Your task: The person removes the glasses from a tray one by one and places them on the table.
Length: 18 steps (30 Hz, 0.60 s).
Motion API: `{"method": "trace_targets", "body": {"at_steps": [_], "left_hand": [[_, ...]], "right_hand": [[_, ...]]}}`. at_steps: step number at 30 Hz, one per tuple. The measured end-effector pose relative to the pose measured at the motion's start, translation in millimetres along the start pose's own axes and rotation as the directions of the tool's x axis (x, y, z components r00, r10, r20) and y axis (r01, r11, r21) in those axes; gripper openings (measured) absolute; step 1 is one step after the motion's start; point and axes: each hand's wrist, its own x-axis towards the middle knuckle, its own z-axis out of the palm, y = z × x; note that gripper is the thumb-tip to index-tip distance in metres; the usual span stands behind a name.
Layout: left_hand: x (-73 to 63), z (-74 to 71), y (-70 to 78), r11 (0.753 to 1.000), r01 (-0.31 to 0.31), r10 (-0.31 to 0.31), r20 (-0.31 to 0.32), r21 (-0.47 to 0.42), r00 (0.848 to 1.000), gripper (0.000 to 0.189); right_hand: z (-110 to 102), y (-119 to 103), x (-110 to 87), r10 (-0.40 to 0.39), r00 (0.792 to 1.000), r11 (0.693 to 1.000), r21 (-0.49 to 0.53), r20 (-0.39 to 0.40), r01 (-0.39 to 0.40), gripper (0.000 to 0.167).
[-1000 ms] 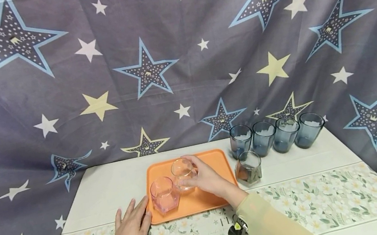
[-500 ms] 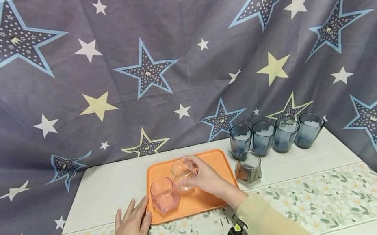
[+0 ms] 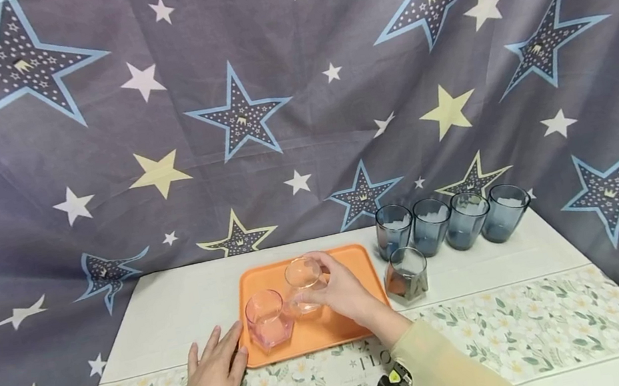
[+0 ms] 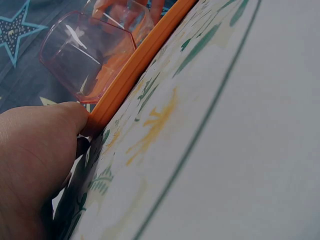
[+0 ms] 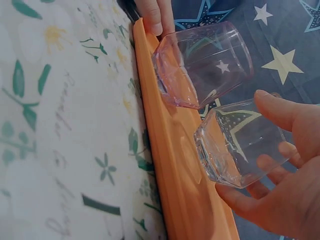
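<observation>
My right hand (image 3: 342, 290) holds a clear drinking glass (image 3: 303, 276) by its sides, thumb on one side and fingers round the other. In the right wrist view the glass base is close over the orange tray (image 3: 350, 257). Beside it on the tray, at the left, stands a pink-tinted glass (image 3: 270, 326) with an angular base. My left hand (image 3: 214, 378) lies at the tray's left edge, fingers extended, its fingertips at the rim. The left wrist view shows the left thumb (image 4: 72, 116) against the tray corner.
Right of the tray stands a smoky grey glass (image 3: 407, 277). Behind it, several tall blue glasses (image 3: 434, 230) form a row near the starry curtain (image 3: 298, 120). A floral runner (image 3: 525, 327) crosses the white table (image 3: 181, 301).
My right hand and the clear glass have shifted slightly up and to the right, away from the pink-tinted glass. The left hand stays at the tray edge.
</observation>
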Motion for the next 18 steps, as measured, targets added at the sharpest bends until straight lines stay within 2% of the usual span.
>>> {"method": "trace_targets", "body": {"at_steps": [13,18], "left_hand": [[-0.2,0.2,0.3,1.000,-0.002,0.002,-0.006,-0.010,1.000,0.057],[-0.3,-0.3,0.4,1.000,0.002,-0.002,-0.001,-0.013,1.000,0.057]], "right_hand": [[-19,-17,-15.8,-0.012,0.998,1.000,0.001,-0.059,0.012,0.078],[-27,-27,-23.0,-0.012,0.999,1.000,0.026,-0.052,0.013,0.079]]}}
